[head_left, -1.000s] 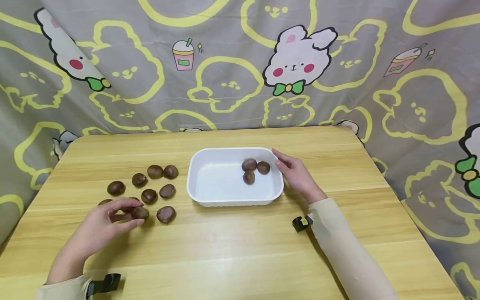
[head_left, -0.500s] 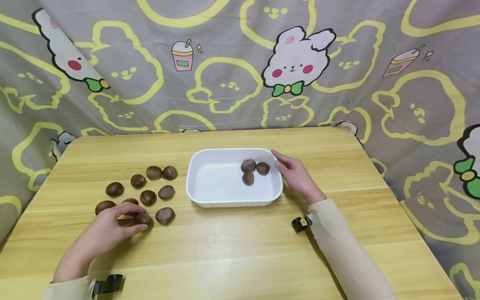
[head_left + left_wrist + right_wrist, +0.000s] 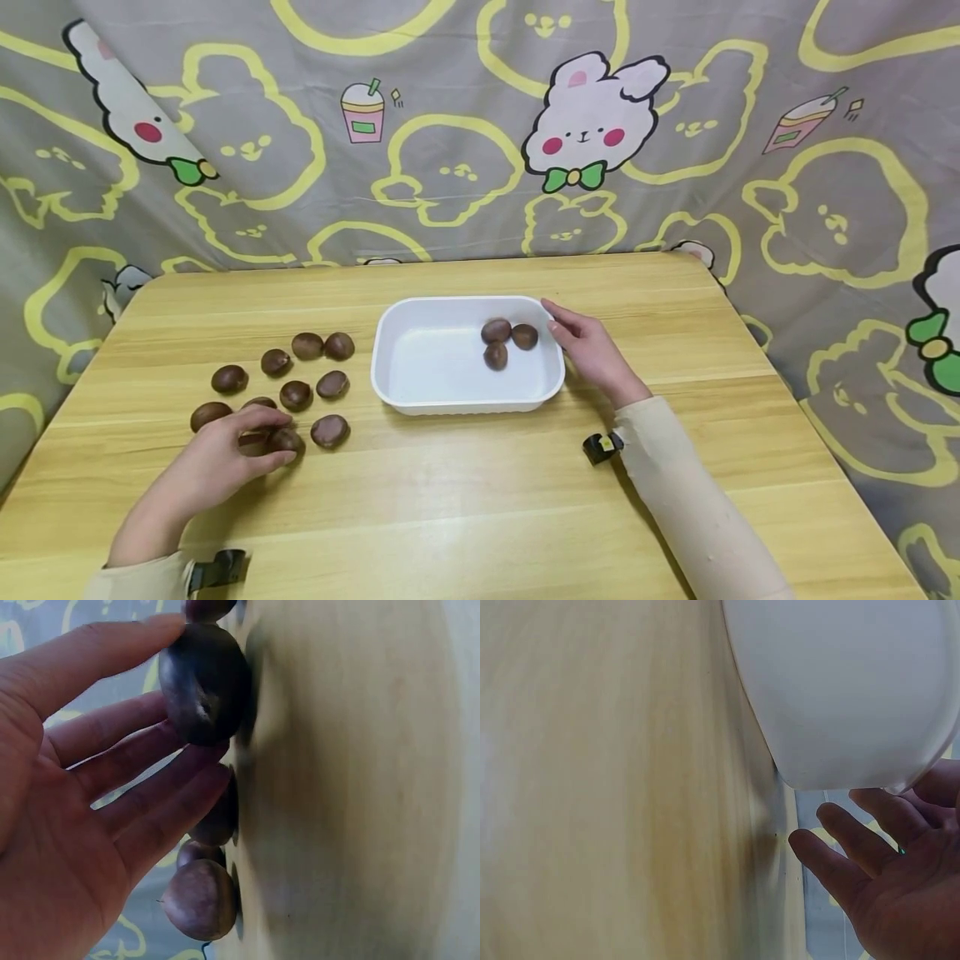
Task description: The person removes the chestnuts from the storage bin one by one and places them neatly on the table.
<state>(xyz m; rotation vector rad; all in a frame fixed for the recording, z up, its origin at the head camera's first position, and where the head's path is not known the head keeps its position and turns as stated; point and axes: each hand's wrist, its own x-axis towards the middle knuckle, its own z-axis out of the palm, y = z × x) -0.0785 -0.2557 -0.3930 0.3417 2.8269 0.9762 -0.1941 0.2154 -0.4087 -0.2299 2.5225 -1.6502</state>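
My left hand (image 3: 213,467) is at the left of the table, pinching a dark brown chestnut (image 3: 286,442) between thumb and fingertips. In the left wrist view this chestnut (image 3: 206,686) is close by the tabletop, and the other fingers reach out behind it. Several loose chestnuts (image 3: 229,379) lie around that hand, some partly hidden by it. Three more chestnuts (image 3: 496,357) sit in the right end of a white plastic tray (image 3: 420,407). My right hand (image 3: 596,354) holds that tray at its right rim; in the right wrist view its lower fingers (image 3: 821,859) stand apart from the wall.
The wooden table (image 3: 480,517) bears all of this. A grey curtain (image 3: 450,167) with yellow cartoon outlines hangs behind its back edge. Black straps with small mounts (image 3: 602,448) are on both sleeved wrists.
The left hand has moved slightly right and toward the front edge with the chestnut, then stayed nearly still over the last half second. The right hand and tray keep their place.
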